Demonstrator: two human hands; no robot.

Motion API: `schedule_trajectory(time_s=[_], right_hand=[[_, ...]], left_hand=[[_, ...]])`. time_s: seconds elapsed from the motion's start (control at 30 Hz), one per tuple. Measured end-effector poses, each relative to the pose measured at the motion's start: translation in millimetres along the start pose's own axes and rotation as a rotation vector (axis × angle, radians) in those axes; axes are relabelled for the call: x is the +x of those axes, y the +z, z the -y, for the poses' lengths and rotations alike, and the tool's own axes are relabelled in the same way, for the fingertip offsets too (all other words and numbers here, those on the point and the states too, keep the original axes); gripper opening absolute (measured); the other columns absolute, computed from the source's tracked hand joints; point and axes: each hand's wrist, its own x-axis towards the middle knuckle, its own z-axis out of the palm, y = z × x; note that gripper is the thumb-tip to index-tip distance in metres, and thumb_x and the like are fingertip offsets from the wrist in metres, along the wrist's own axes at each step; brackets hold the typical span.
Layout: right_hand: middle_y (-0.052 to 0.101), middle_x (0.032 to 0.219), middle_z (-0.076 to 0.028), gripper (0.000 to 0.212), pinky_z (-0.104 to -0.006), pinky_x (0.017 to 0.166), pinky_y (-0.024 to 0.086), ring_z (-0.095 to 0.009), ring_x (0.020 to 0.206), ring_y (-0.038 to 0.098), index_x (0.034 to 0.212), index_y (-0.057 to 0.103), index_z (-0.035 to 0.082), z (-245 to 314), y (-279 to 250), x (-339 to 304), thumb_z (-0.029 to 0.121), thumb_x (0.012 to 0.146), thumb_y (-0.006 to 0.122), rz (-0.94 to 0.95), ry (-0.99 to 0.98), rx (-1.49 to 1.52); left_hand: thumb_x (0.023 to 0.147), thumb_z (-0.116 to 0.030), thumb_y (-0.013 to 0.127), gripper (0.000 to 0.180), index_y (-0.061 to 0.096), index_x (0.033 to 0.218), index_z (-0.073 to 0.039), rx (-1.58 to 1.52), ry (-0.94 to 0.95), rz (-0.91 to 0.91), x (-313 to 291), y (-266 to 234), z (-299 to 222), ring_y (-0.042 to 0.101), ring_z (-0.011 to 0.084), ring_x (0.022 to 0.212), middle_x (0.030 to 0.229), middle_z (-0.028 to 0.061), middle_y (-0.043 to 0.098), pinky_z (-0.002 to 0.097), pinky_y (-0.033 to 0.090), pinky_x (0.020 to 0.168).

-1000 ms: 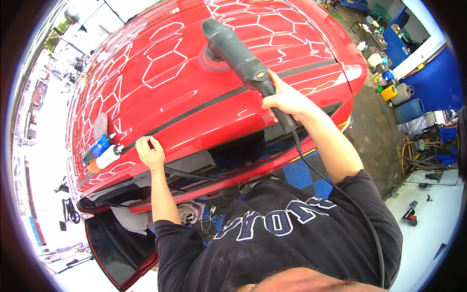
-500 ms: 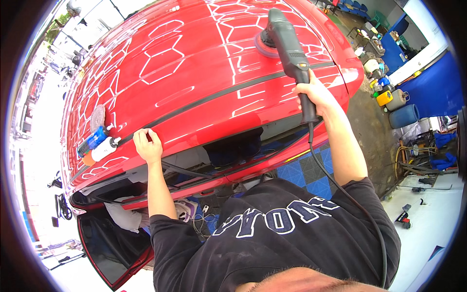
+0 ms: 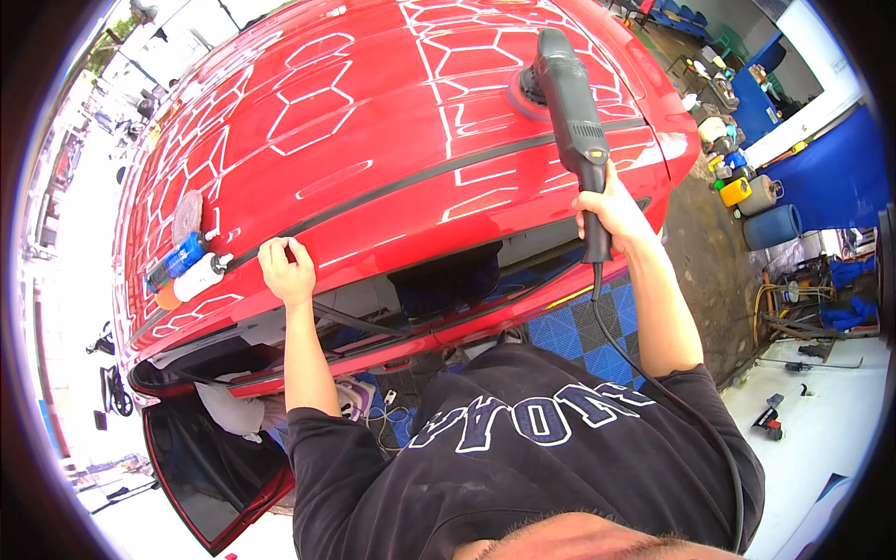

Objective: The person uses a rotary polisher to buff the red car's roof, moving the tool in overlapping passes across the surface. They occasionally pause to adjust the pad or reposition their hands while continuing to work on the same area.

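Observation:
My right hand (image 3: 611, 213) is wrapped around the rear handle of a black power polisher (image 3: 571, 110). The polisher's round reddish pad (image 3: 525, 95) rests on the glossy red car roof (image 3: 373, 140), beyond a black trim strip (image 3: 392, 189). A dark cord runs from the handle down past my right arm. Bent fingers of my left hand (image 3: 287, 271) rest on the roof near the strip; its thumb stands apart and I see nothing in it. To its left lie a blue bottle (image 3: 177, 259), a white bottle with an orange base (image 3: 201, 277) and a grey round pad (image 3: 188, 217).
Below the roof edge is the car's side window (image 3: 448, 280); at lower left a car door (image 3: 215, 476) hangs open. Blue and grey floor tiles (image 3: 583, 331) lie beside the car. Jugs, including a yellow one (image 3: 735, 192), and a blue drum (image 3: 773, 226) stand at right.
The polisher and my right hand have shifted toward me and slightly right across the roof. My left hand stays in nearly the same place on the roof.

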Motion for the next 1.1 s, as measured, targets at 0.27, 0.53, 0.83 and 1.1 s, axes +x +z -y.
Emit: schedule_trajectory(time_s=[0.27,0.53,0.83,1.1], right_hand=[[0.057,0.085,-0.011,0.104,-0.0356,0.048,0.056,-0.018,0.055,0.062,0.164,0.011,0.018,-3,37,-12,-0.003,0.078,0.066,0.095,0.007,-0.011],[0.059,0.09,-0.013,0.111,-0.0367,0.053,0.056,-0.019,0.059,0.063,0.167,0.001,0.02,0,76,-19,-0.003,0.079,0.064,0.236,-0.001,-0.058],[0.058,0.086,-0.011,0.11,-0.0363,0.055,0.057,-0.018,0.062,0.063,0.168,0.004,0.019,7,124,-18,-0.003,0.078,0.064,0.356,0.029,-0.145],[0.059,0.087,-0.012,0.114,-0.035,0.053,0.055,-0.018,0.059,0.063,0.169,0.0,0.021,19,176,-6,-0.004,0.079,0.064,0.492,0.005,-0.179]], left_hand=[[0.088,-0.004,0.069,0.008,0.063,0.092,-0.002,-0.01,0.008,-0.018,-1,0,0,0.064,0.0332,0.09,0.093,0.013,0.065,0.0426,0.054,0.08],[0.09,-0.006,0.069,0.007,0.062,0.091,-0.003,-0.017,-0.007,-0.008,1,-1,-4,0.065,0.0329,0.091,0.094,0.0126,0.065,0.0422,0.054,0.081],[0.085,-0.006,0.071,0.007,0.065,0.088,-0.004,-0.013,-0.006,-0.02,0,1,0,0.065,0.0333,0.09,0.093,0.0128,0.066,0.0432,0.056,0.081],[0.082,-0.006,0.072,0.009,0.065,0.088,-0.005,-0.028,-0.034,-0.032,-2,1,0,0.066,0.0323,0.089,0.094,0.0116,0.066,0.042,0.056,0.078]])
